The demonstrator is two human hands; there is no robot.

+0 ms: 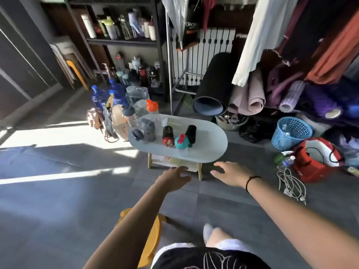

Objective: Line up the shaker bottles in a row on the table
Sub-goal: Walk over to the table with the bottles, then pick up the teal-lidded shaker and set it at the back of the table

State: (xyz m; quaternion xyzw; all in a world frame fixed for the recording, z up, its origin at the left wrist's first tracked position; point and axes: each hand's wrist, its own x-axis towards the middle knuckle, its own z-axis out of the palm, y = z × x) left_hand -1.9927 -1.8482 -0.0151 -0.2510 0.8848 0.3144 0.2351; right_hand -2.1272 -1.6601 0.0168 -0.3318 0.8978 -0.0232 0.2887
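I see the oval pale table point(209, 144) standing on the grey floor, with the shaker bottles clustered on its left and middle part, not in a row. A clear bottle with an orange lid point(152, 111) stands at the back edge, two grey-lidded ones point(147, 130) at the left, a black bottle with a red cap point(167, 135), a teal-lidded one point(181, 143) and a black one point(191, 133) near the middle. My left hand point(174, 176) and right hand point(230, 172) both hover short of the table, fingers spread, holding nothing
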